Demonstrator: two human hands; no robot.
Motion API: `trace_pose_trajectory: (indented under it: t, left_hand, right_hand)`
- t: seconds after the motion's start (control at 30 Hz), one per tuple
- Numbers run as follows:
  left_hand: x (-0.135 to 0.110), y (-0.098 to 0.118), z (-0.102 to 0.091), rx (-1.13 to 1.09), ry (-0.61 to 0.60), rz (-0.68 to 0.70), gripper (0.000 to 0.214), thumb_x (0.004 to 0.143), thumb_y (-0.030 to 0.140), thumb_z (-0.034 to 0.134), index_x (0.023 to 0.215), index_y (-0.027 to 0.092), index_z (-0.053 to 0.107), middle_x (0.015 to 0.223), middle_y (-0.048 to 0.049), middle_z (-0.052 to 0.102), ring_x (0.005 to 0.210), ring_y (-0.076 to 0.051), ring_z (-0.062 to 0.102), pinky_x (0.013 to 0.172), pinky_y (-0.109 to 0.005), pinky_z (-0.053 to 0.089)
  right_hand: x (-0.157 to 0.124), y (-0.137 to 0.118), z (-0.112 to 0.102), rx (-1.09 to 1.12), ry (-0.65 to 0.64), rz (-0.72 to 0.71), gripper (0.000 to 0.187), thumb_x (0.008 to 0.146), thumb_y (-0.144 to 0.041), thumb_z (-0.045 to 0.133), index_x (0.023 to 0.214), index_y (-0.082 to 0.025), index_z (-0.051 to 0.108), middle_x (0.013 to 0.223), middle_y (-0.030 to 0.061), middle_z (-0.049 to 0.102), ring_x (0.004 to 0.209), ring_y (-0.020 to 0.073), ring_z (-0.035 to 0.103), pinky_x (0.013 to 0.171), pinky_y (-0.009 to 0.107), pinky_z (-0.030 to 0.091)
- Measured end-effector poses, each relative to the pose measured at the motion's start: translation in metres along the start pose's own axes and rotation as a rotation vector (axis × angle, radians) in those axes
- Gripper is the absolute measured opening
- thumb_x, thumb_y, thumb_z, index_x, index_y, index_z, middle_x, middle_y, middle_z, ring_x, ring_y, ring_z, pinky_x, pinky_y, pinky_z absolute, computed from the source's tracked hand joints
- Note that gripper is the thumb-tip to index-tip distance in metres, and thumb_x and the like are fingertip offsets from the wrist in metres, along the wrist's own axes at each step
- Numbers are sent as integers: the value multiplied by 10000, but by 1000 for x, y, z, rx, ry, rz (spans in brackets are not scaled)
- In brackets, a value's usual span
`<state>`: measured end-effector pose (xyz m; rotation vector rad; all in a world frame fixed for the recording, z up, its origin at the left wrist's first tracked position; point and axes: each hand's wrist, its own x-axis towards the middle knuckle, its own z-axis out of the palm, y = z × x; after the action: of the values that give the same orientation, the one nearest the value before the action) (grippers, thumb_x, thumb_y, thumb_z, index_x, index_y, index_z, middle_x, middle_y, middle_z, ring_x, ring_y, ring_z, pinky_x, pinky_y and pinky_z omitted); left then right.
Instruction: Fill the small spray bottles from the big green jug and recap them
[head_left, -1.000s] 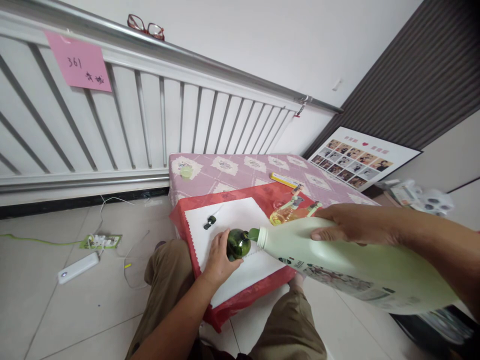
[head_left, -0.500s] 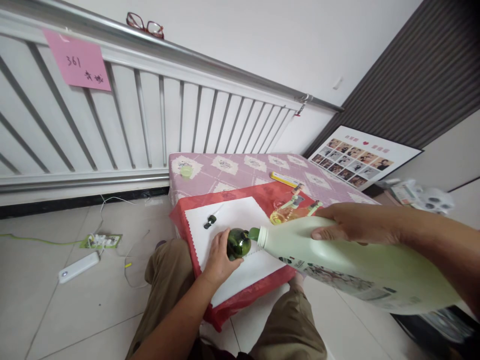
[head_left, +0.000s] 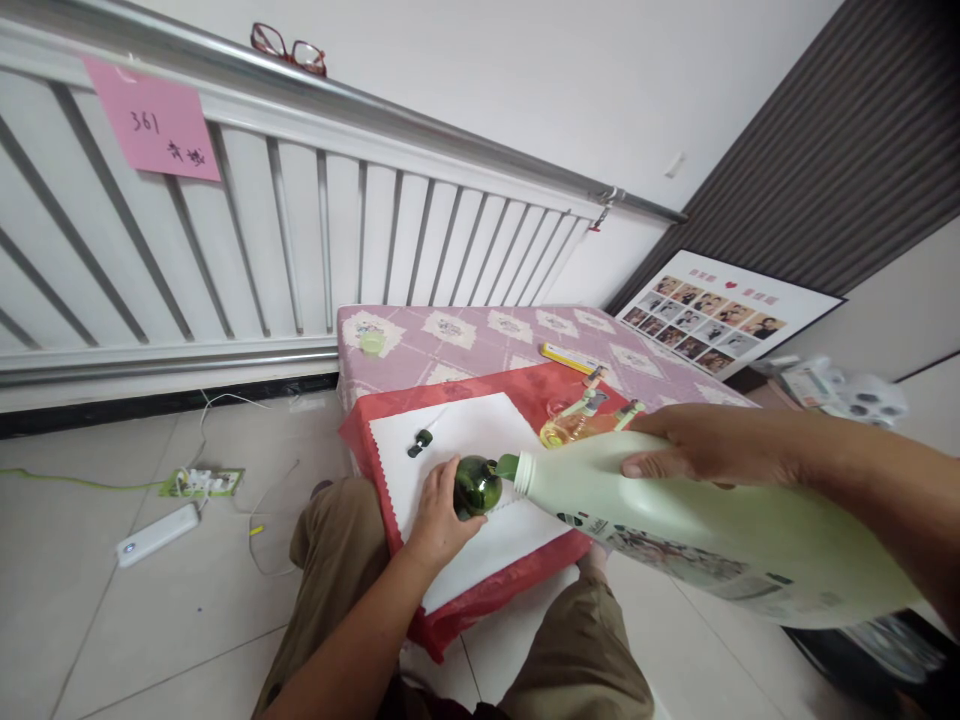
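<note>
My left hand is wrapped round a rounded dark green bottle over the white sheet. My right hand grips a large pale green jug, tipped nearly on its side. The jug's green spout meets the small bottle's mouth; whether liquid flows I cannot make out. A dark green pump top with a thin tube lies on the sheet, beyond my left hand. Behind the jug's neck are clear yellowish bottles with pale green pump tops, partly hidden by the jug.
A red cloth and a purple patterned cover lie over the table. On it are a pale green cap and a yellow box. A white radiator stands behind. Cables and a power strip lie on the floor at left.
</note>
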<state>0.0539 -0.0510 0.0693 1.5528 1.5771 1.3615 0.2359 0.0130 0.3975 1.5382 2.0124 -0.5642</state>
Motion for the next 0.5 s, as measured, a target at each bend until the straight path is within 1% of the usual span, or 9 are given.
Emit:
trace_pose_trajectory:
  t: [0.13, 0.27, 0.37, 0.5]
  left_hand:
    - [0, 0, 0, 3, -3, -4, 923, 605, 208, 734, 1402, 237, 267, 1327, -102, 404, 1276, -281, 380, 1085, -446, 321]
    - [0, 0, 0, 9, -2, 7, 926, 604, 204, 735, 1402, 227, 266, 1331, -107, 403, 1284, -280, 369, 1095, -445, 308]
    - [0, 0, 0, 12, -1, 9, 917, 606, 201, 730, 1399, 230, 272, 1337, -113, 405, 1289, -291, 367, 1090, -461, 310]
    - [0, -2, 0, 7, 4, 8, 920, 608, 208, 731, 1402, 238, 267, 1340, -111, 405, 1288, -294, 372, 1083, -469, 316]
  right_hand:
    - [0, -1, -1, 11, -15, -22, 493, 734, -646, 532, 947, -210, 616, 934, 85, 708, 834, 279, 667, 622, 328, 488]
    - [-2, -4, -2, 24, -19, -12, 483, 722, -646, 545, 929, -216, 619, 909, 82, 712, 819, 275, 667, 608, 324, 485]
    - [-3, -6, -2, 41, -15, -17, 470, 737, -633, 534, 940, -217, 620, 907, 85, 709, 810, 268, 664, 619, 330, 482]
    - [-3, -4, -1, 39, 0, -24, 500, 714, -658, 537, 929, -216, 624, 891, 83, 704, 780, 264, 656, 589, 322, 469]
